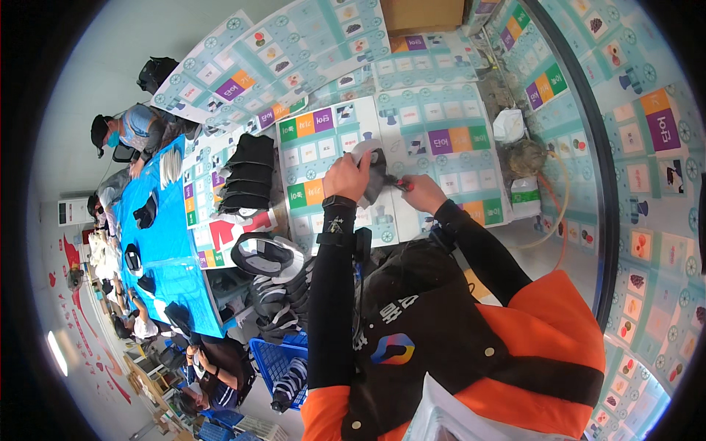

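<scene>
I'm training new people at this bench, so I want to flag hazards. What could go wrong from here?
The red-handled tool in the right hand points toward the left hand, so a slip might nick its fingers.

The tool could also mark the grey-and-black piece that the left hand holds.

The topmost cap on the pile beside the table might slide off if the left arm bumps it.
</scene>
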Demonstrator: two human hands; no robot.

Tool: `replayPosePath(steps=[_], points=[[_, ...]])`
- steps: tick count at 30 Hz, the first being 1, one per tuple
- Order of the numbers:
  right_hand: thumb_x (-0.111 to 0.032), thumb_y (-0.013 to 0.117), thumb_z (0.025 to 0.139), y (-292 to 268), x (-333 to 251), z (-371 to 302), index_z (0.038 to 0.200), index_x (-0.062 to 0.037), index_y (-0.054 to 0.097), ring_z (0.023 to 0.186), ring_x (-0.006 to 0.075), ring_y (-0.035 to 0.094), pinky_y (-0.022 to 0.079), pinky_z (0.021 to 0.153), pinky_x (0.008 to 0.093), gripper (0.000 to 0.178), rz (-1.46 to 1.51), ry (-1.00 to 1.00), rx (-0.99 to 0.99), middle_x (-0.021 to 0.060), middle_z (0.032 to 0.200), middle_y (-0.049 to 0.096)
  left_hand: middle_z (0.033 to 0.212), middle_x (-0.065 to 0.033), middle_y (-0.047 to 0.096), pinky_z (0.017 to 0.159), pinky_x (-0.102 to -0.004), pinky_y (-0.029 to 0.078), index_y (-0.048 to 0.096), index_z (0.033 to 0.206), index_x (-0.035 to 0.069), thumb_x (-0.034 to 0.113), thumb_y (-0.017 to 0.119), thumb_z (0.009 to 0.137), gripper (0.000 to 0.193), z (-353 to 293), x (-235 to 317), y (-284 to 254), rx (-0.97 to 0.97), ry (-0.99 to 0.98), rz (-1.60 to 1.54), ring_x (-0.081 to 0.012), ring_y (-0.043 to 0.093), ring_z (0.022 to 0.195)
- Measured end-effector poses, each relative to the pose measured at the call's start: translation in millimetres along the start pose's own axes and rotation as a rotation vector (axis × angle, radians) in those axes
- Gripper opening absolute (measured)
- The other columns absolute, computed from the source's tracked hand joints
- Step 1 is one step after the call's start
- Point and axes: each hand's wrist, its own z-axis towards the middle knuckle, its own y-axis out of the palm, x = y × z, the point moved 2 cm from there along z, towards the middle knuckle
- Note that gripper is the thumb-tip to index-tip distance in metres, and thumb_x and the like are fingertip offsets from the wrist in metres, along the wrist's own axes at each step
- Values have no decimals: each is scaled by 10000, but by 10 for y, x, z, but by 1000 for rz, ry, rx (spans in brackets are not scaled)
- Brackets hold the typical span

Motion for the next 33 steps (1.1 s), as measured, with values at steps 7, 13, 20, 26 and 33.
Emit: replayPosePath(steps=[7,13,20,26,33], points=[[-154,581,835,-10,49,-7,970,-19,698,884,490,637,502,805,565,224,-57,-3,-11,269,915,689,843,-257,712,729,-543,547,687,841,2,559,580,967,581,34,35,43,19,15,-14,-458,690,799],[-146,586,825,-76,25,-4,978,-34,682,864,479,645,498,792,583,212,-122,35,12,260,861,686,836,-260,709,720,-539,546,682,838,-3,551,586,969,577,40,11,46,39,27,-29,-457,688,788],[-134,581,809,-26,64,-86,981,-34,678,862,483,645,493,785,593,221,-91,66,69,259,841,686,865,-267,709,734,-531,544,682,853,-11,540,583,977,574,-9,13,52,26,12,-21,-450,690,813],[-151,580,805,156,259,-82,1050,-29,689,861,492,644,509,783,572,295,-86,68,-28,280,867,686,854,-261,707,728,-534,542,672,836,-7,547,577,978,580,26,38,57,24,14,-49,-452,685,805],[-103,662,864,382,720,44,1241,47,644,886,258,688,546,811,418,406,399,-115,-203,171,1066,741,827,-175,692,650,-514,531,647,817,58,478,544,1011,474,-222,-460,66,68,135,196,-392,693,772]])
